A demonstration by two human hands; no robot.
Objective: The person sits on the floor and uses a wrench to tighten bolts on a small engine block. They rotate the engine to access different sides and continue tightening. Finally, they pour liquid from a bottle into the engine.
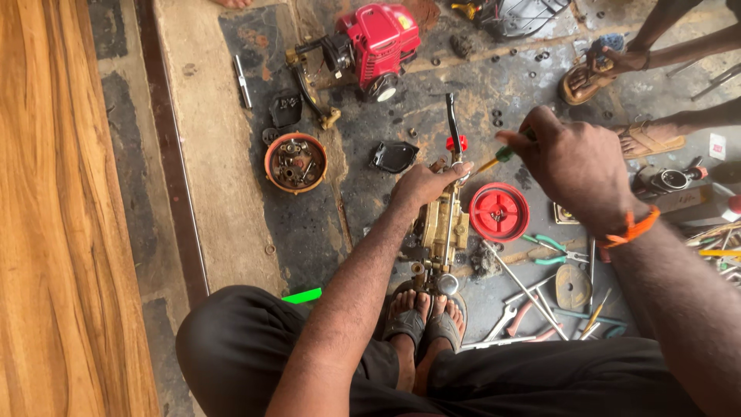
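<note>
My left hand (pixel 423 184) rests on top of a dirty yellowish engine block (pixel 441 232) that stands on the oily floor just beyond my feet, fingers curled over its upper end. My right hand (pixel 575 164) is closed around a screwdriver with a green and yellow handle (pixel 498 157); its tip points left toward the top of the block, beside my left fingers. A black lever with a red knob (pixel 455 133) rises behind the block. A red round cover (pixel 499 211) lies to the block's right.
A red small engine (pixel 376 45) sits at the back, an orange bowl of parts (pixel 296 162) at left, a black cover (pixel 394 157) nearby. Pliers (pixel 553 249), wrenches and screwdrivers lie at right. Another person's arm and sandalled feet (pixel 617 66) are top right. Wooden board (pixel 46 208) at far left.
</note>
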